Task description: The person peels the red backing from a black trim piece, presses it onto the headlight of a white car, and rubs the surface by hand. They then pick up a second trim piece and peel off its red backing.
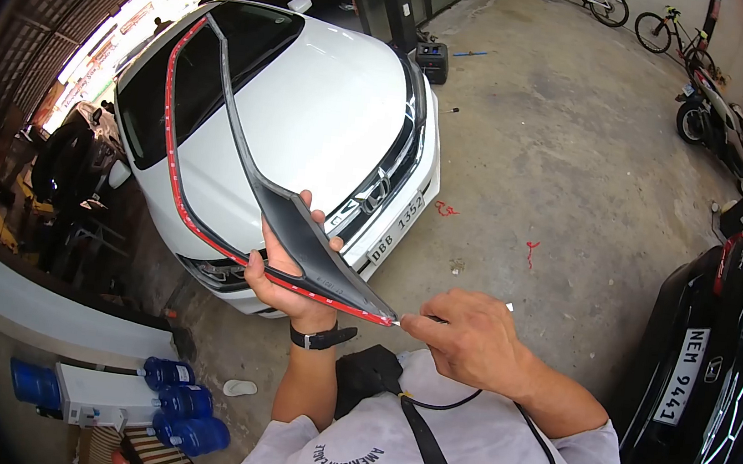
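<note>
A long black trim piece [299, 228] with red tape along its outer edge rises from my hands in front of the white car [343, 82]. My left hand [280, 267] cradles its wide lower part from beneath, fingers curled round its edge and thumb near the red tape. At the pointed lower tip, my right hand [470, 335] has its thumb and finger pinched together. A small white bit shows between those fingertips and the tip; what they pinch is too small to name.
A black car [696, 361] stands at the right, with a scooter [728, 121] and bicycles behind. Blue water bottles [187, 401] and a white dispenser [105, 396] lie at the lower left. A black box [431, 62] stands beyond the white car. Red scraps [531, 253] lie on the floor.
</note>
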{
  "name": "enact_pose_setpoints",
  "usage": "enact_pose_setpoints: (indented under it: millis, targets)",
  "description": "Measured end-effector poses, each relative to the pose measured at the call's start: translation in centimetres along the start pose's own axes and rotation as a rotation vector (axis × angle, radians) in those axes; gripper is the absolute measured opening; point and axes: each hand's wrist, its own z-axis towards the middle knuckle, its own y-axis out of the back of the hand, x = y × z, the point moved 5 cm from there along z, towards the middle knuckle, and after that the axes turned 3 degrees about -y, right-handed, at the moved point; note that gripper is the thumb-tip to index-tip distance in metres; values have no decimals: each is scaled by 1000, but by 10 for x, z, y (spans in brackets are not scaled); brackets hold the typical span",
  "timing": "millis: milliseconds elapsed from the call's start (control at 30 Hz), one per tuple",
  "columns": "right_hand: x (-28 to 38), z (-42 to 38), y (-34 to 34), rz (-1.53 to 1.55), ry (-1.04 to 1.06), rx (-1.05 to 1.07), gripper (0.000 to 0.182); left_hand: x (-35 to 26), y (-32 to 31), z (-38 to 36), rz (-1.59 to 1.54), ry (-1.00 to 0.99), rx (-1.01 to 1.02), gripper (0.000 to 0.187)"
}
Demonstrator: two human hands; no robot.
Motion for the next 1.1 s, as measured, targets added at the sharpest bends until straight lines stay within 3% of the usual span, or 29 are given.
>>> enact_pose_setpoints:
  millis: [167,267,333,367,433,633,1100]
  targets:
    - [-5,2,-1,28,-11,45,30,0,2,0,24,-18,47,87]
    - [-15,4,-4,207,-84,15,23,1,-2,0,11,-34,63,86]
    - [-34,2,-20,742,-677,160,22,-2,-6,0,51,-107,69,88]
    - [-41,0,-31,740,-677,158,22,-2,-9,-1,48,-106,71,88]
    - [-61,-11,-72,1156,-894,225,25,-7,-15,-2,122,-231,75,92]
    - [-43,-10,-98,1593,-995,240,20,-18,-37,-6,273,-389,152,100]
    - [-33,-8,-94,1557,-948,183,21,-33,-49,-13,330,-444,222,104]
